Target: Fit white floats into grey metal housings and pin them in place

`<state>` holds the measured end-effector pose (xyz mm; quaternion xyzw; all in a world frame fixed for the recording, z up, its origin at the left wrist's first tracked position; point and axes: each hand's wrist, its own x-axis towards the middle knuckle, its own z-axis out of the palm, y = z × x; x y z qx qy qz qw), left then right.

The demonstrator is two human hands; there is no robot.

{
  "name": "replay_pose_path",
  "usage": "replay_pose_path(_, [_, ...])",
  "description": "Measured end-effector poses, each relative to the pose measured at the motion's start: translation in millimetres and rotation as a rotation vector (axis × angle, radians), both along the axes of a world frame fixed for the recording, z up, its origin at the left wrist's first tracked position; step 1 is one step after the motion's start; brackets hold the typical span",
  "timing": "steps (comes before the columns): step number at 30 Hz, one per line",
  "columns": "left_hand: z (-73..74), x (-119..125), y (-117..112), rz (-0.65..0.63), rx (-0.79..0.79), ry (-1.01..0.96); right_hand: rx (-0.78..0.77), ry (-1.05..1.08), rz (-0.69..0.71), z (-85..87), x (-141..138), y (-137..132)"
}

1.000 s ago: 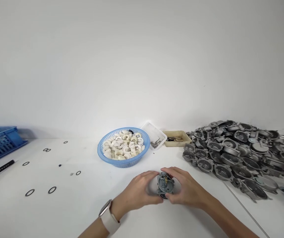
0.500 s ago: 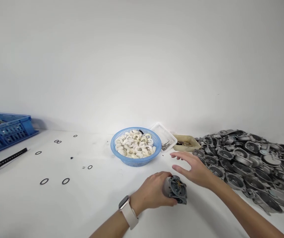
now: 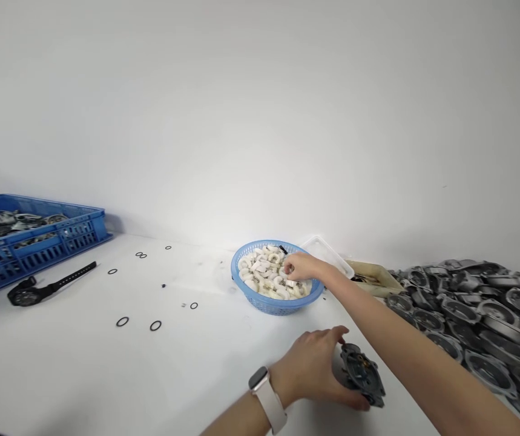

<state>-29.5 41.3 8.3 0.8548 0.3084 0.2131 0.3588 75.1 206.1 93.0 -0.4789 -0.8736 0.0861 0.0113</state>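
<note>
My left hand point(image 3: 312, 369), with a pale-banded watch on its wrist, is closed around a grey metal carburetor body point(image 3: 363, 374) low over the white table. The body's open face, with a brass-coloured part inside, points right, towards my right forearm. My right hand point(image 3: 302, 266) reaches into a round blue plastic basket point(image 3: 273, 307) full of white C-shaped floats point(image 3: 262, 272). Its fingers are curled and pressed together among the floats at the basket's right side. Whatever lies between the fingertips is hidden.
Grey metal bowls point(image 3: 489, 369) lie heaped at the right. Behind the basket are a white tray point(image 3: 327, 251) and a cream tray point(image 3: 378, 278). At left stand a blue crate point(image 3: 73, 233) of metal parts and a black wristwatch point(image 3: 26, 293). Black rings point(image 3: 155, 326) lie scattered.
My right hand has moved from above the table into the basket, and its fingers have closed. The left hand keeps hold of the carburetor body. The view has swung left.
</note>
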Motion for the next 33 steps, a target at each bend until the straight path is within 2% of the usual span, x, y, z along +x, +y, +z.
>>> replay_pose_path(4, [-0.8,3,-1,0.014,0.11,0.006,0.013,0.022,-0.006,-4.4,-5,3])
replay_pose_path(8, [-0.1,5,-2,0.081,0.236,0.033,0.02,0.134,0.004,3.6,2,-2])
replay_pose_path(11, [2.3,4,-3,0.122,0.289,0.064,0.013,0.283,0.007,11.9,22,-14])
replay_pose_path(14, [4.7,3,-3,0.123,0.315,0.042,-0.023,0.438,-0.011,17.0,53,-38])
replay_pose_path(18, [8.4,5,-4,0.075,0.249,0.031,-0.108,0.656,-0.018,14.3,96,-87])
replay_pose_path(22, [16.7,4,-4,0.034,0.143,0.023,-0.256,0.869,-0.018,1.0,126,-140])
replay_pose_path(26, [28.5,-9,3,-0.008,-0.053,-0.029,-0.234,0.875,-0.044,-11.6,142,-179])
replay_pose_path(29, [36.0,-17,7,-0.019,-0.184,-0.043,-0.186,0.83,-0.059,-16.0,147,-198])
replay_pose_path(33, [38.1,-7,-4,0.042,-0.152,-0.034,-0.147,0.814,-0.069,-20.3,151,-211])
